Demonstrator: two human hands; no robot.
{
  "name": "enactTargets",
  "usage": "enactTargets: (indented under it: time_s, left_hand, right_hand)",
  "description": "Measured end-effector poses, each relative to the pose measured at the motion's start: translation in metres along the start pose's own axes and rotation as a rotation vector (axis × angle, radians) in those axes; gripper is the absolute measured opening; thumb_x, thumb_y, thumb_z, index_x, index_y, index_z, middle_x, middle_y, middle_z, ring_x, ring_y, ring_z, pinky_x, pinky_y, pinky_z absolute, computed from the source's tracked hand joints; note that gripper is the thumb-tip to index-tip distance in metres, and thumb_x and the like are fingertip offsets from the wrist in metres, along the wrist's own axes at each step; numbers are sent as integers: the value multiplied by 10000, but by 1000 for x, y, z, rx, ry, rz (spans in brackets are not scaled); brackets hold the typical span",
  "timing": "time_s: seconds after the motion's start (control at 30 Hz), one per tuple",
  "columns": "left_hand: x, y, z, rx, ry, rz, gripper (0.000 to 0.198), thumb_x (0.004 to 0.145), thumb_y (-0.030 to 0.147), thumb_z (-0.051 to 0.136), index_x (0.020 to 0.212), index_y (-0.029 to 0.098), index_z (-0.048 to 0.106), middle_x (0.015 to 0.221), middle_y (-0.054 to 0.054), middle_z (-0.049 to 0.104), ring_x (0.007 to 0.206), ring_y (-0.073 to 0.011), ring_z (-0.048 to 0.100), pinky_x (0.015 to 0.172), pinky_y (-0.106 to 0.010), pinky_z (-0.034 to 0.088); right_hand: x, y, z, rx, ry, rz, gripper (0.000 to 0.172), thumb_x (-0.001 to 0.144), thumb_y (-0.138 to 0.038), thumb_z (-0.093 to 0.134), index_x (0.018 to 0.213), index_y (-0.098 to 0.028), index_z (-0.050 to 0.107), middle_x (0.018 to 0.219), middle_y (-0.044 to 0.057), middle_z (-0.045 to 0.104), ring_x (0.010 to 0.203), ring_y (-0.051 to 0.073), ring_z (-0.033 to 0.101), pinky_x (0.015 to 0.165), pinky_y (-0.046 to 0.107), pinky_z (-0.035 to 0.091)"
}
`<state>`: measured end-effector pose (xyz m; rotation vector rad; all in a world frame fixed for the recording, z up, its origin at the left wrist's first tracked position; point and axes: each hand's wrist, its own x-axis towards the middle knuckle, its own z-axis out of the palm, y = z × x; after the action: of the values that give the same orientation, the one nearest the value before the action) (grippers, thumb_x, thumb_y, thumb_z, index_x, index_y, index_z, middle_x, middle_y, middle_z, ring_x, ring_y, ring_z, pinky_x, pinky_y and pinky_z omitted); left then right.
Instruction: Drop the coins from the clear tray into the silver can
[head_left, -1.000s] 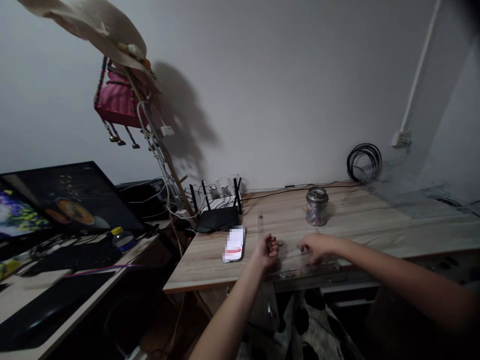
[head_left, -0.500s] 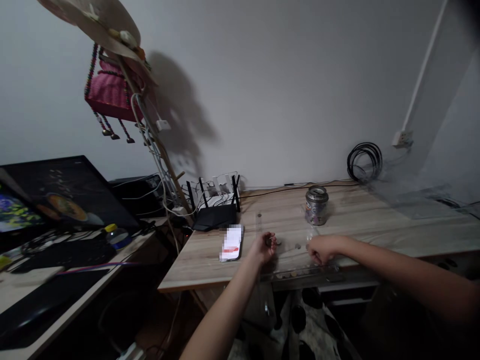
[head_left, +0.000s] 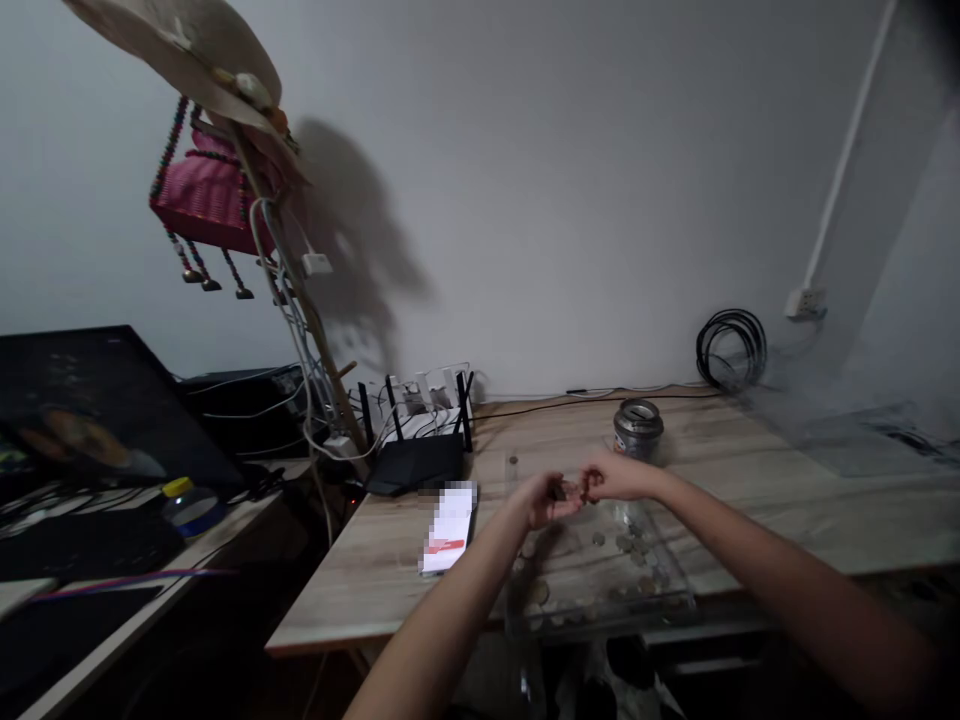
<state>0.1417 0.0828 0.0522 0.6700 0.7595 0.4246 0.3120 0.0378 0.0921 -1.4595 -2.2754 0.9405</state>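
Note:
My left hand [head_left: 551,502] is held palm up over a clear plastic tray [head_left: 517,630], its fingers curled around what look like coins. Meeting it at the fingertips is my right hand [head_left: 613,476], fingers pinched; whatever is between them is too small to make out. Several loose coins [head_left: 636,548] lie in the tray, below and to the right of my hands. Another coin [head_left: 541,592] rests nearer the front edge. Just behind my right wrist stands a round tin [head_left: 639,432] with a slotted grey lid, partly hidden by the wrist.
A lit phone [head_left: 452,530] lies left of the tray, with a black router [head_left: 416,462] behind it. A coiled black cable [head_left: 731,350] leans against the wall at the back right. On the left desk are a monitor [head_left: 75,410] and a yellow-capped bottle [head_left: 191,510].
My right hand has moved left from the right of the tray to meet my left hand. More coins show in the tray. The view has tilted up slightly, so the table sits lower.

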Motion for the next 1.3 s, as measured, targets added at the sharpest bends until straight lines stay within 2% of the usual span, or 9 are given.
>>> enactTargets:
  time_s: [0.23, 0.33, 0.43, 0.57, 0.67, 0.8, 0.93, 1.07, 1.3]
  left_hand:
    - [25, 34, -4, 260, -94, -114, 378, 848, 411, 365, 757, 104, 567, 524, -55, 584, 307, -59, 443, 266, -126, 262]
    - [23, 43, -15, 226, -128, -46, 408, 847, 446, 372, 786, 100, 581, 551, -56, 601, 357, -66, 493, 302, -124, 314]
    - [19, 39, -23, 145, -166, 49, 289, 833, 262, 382, 833, 69, 597, 621, -81, 630, 460, -83, 568, 425, -133, 426]
    - [17, 26, -24, 119, -131, 136, 205, 754, 105, 433, 841, 39, 607, 633, -66, 627, 489, -64, 574, 484, -116, 439]
    - [16, 20, -21, 165, -84, 212, 179, 768, 98, 439, 831, 66, 603, 633, -47, 630, 463, -53, 557, 433, -112, 408]
    - [15, 20, -20, 148, -8, 226, 147, 786, 111, 451, 851, 83, 580, 735, -77, 673, 540, -71, 608, 463, -114, 435]
    - [14, 21, -20, 118, 71, 258, 138, 748, 73, 513, 871, 73, 573, 809, -112, 683, 699, -118, 655, 529, -129, 478]
    - [14, 21, -20, 139, 108, 310, 101, 765, 60, 508, 838, 66, 577, 811, -114, 684, 709, -117, 657, 502, -124, 470]
    - [19, 21, -26, 189, 138, 388, 101, 792, 156, 537, 741, 81, 581, 700, -83, 665, 522, -50, 581, 379, -103, 332]
  right_hand:
    - [59, 7, -5, 188, 185, 8, 194, 612, -133, 527, 782, -127, 619, 536, -18, 601, 475, 100, 548, 451, 189, 395]
    - [70, 16, 4, 303, 326, -22, 241, 619, -149, 537, 849, -130, 606, 556, -24, 604, 465, 92, 544, 441, 184, 399]
    - [75, 25, 7, 372, 451, -69, 186, 588, -155, 579, 766, -124, 623, 571, 2, 620, 500, 106, 553, 462, 200, 409]
    - [63, 26, -6, 277, 631, -128, 118, 625, -218, 594, 696, -142, 650, 646, 43, 661, 606, 145, 592, 566, 244, 447]
    - [37, 26, -30, 1, 952, -121, 159, 715, -268, 530, 743, -184, 663, 747, 42, 673, 694, 155, 596, 643, 261, 438]
    - [0, 45, -64, -383, 1330, 137, 209, 755, -312, 484, 804, -229, 670, 819, 47, 658, 782, 181, 572, 662, 274, 398]
    - [-14, 72, -79, -359, 1267, 384, 174, 699, -323, 535, 755, -249, 682, 756, 31, 659, 701, 170, 571, 550, 247, 350]
    - [-12, 83, -80, -281, 1177, 377, 146, 669, -320, 557, 709, -255, 682, 723, 5, 668, 686, 163, 582, 553, 245, 356]
    - [-10, 74, -76, -372, 1254, 283, 218, 715, -338, 513, 774, -225, 690, 767, 44, 667, 755, 187, 568, 660, 281, 399]
